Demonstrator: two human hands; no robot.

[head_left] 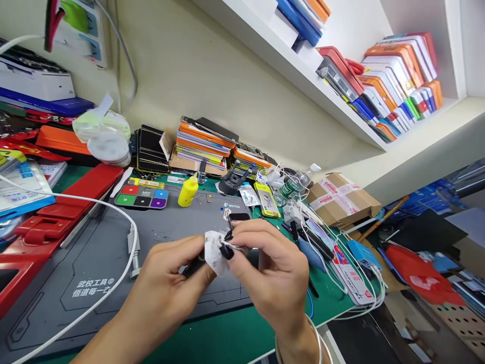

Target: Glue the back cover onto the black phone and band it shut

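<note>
Above the grey work mat [151,242], both of my hands meet at a crumpled white tissue [215,255]. My left hand [172,275] is closed, its thumb and fingers gripping the tissue's left side; a dark object [193,265] shows in its grasp, mostly hidden. My right hand [271,270] pinches the tissue's right side between thumb and fingertips. A thin, shiny strip [237,246] shows at those fingertips, too small to name. Behind the right hand lies a small black-faced device [239,217] on the mat.
A yellow squeeze bottle [188,191] and a coloured tray [142,196] stand at the mat's back. A white cable [131,253] crosses the left side, near a red tool [41,222]. To the right are a plastic bottle [295,184], tangled cables and a cardboard box [343,199].
</note>
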